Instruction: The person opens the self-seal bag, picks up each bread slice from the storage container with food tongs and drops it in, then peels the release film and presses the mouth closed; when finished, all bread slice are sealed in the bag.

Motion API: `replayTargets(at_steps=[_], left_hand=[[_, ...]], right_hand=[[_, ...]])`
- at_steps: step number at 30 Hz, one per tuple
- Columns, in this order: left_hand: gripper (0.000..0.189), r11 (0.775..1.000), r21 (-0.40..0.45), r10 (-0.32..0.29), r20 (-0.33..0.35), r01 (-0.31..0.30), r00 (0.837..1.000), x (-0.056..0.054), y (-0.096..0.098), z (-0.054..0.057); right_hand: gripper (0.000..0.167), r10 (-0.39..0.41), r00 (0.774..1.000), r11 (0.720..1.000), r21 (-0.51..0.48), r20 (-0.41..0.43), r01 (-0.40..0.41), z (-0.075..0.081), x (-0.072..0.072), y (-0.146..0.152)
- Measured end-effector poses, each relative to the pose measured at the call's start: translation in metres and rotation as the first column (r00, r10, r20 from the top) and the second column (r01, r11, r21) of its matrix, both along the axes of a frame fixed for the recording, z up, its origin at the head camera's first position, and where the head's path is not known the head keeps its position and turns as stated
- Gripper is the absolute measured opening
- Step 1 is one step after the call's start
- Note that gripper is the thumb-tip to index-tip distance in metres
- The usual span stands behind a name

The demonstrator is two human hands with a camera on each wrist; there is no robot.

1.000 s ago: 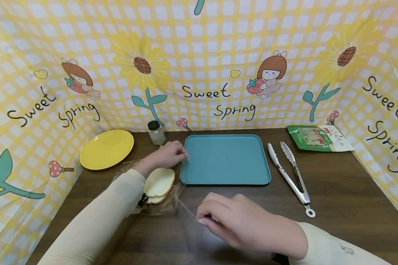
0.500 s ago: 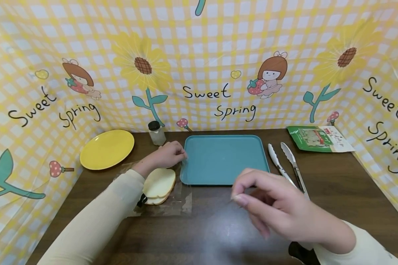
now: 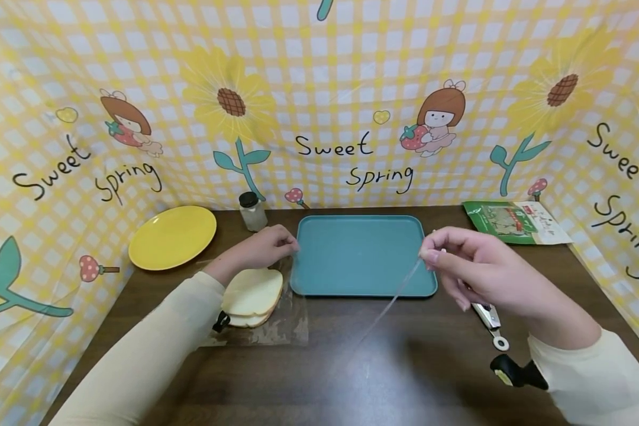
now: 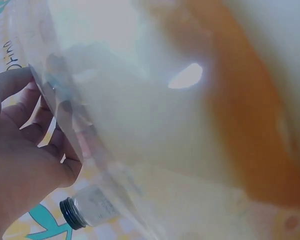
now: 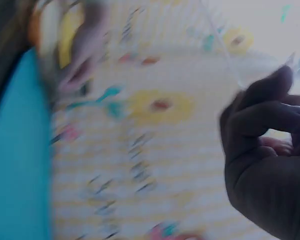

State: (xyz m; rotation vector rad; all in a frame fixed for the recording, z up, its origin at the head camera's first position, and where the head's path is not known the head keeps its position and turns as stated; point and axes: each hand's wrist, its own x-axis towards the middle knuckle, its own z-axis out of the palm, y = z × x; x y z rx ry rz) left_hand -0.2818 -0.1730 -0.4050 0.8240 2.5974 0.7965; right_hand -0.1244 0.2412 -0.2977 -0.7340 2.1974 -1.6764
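Note:
My left hand pinches the edge of a clear plastic bag beside the tray's left side. Two stacked bread slices lie in that bag, under my left forearm. The left wrist view shows the clear film spread before the fingers. Raised over the right side of the table, my right hand pinches a thin clear plastic strip between thumb and forefinger. The strip trails down to the left, apart from the bag. In the right wrist view the strip shows as a pale line.
A blue tray lies at the middle back. The yellow plate and a black-lidded jar stand at the back left. Metal tongs lie partly behind my right hand. A green-and-white food pouch sits at the back right.
My right hand has moved right and up, away from the bag. The strip, earlier stretched from the bag, now hangs from it. The left hand has barely moved.

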Motion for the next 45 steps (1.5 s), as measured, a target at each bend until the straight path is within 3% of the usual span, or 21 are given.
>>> replayTargets(at_steps=[5, 8, 12, 19, 23, 26, 27, 29, 32, 33, 36, 38, 41, 45], left_hand=[[0.029, 1.0, -0.002, 0.028, 0.016, -0.028, 0.999, 0.002, -0.008, 0.0], [0.025, 0.998, -0.006, 0.059, 0.012, -0.059, 0.998, 0.005, -0.013, 0.001], [0.027, 0.995, -0.027, 0.093, 0.026, -0.092, 0.995, 0.008, -0.016, 0.001], [0.028, 0.994, -0.062, 0.09, 0.04, -0.087, 0.995, 0.006, -0.018, 0.002], [0.028, 0.995, -0.069, 0.08, 0.066, -0.075, 0.995, 0.006, -0.018, 0.003], [0.027, 0.995, -0.073, 0.07, 0.087, -0.064, 0.994, 0.006, -0.018, 0.004], [0.026, 0.995, -0.076, 0.066, 0.09, -0.059, 0.994, 0.006, -0.018, 0.004], [0.025, 0.995, -0.084, 0.057, 0.093, -0.049, 0.994, 0.006, -0.018, 0.005], [0.026, 0.995, -0.095, 0.038, 0.095, -0.029, 0.995, 0.006, -0.017, 0.005], [0.027, 0.995, -0.097, 0.032, 0.096, -0.022, 0.995, 0.006, -0.017, 0.004], [0.029, 0.994, -0.114, 0.019, 0.101, -0.008, 0.995, 0.005, -0.015, 0.005], [0.03, 0.991, -0.13, 0.013, 0.101, 0.0, 0.995, 0.004, -0.013, 0.005], [0.03, 0.989, -0.148, 0.007, 0.097, 0.007, 0.995, 0.002, -0.012, 0.006], [0.031, 0.988, -0.153, -0.001, 0.093, 0.016, 0.996, 0.001, -0.009, 0.007]], right_hand=[[0.029, -0.069, 0.976, 0.977, 0.213, 0.204, 0.025, -0.055, -0.035, 0.014], [0.028, -0.068, 0.97, 0.951, 0.31, 0.233, -0.008, -0.088, -0.046, 0.021], [0.022, -0.072, 0.965, 0.921, 0.387, 0.253, -0.033, -0.114, -0.046, 0.027], [0.013, -0.099, 0.986, 0.837, 0.548, 0.132, 0.011, -0.118, -0.037, 0.033], [0.01, -0.052, 0.998, 0.76, 0.649, 0.026, 0.022, -0.109, -0.031, 0.034], [0.012, -0.003, 0.994, 0.7, 0.71, -0.112, 0.082, -0.098, -0.025, 0.028], [0.013, 0.008, 0.991, 0.698, 0.71, -0.133, 0.09, -0.094, -0.022, 0.024], [0.019, 0.039, 0.991, 0.731, 0.68, -0.129, 0.06, -0.085, -0.017, 0.014], [0.026, 0.115, 0.993, 0.826, 0.554, 0.015, -0.104, -0.078, -0.005, -0.011], [0.027, 0.151, 0.985, 0.853, 0.492, 0.082, -0.172, -0.078, 0.0, -0.021], [0.028, 0.241, 0.948, 0.889, 0.344, 0.21, -0.302, -0.086, 0.016, -0.055], [0.027, 0.255, 0.926, 0.909, 0.258, 0.278, -0.328, -0.095, 0.027, -0.08], [0.027, 0.228, 0.892, 0.944, 0.134, 0.39, -0.3, -0.11, 0.039, -0.113], [0.028, 0.193, 0.817, 0.972, 0.006, 0.543, -0.234, -0.126, 0.046, -0.144]])
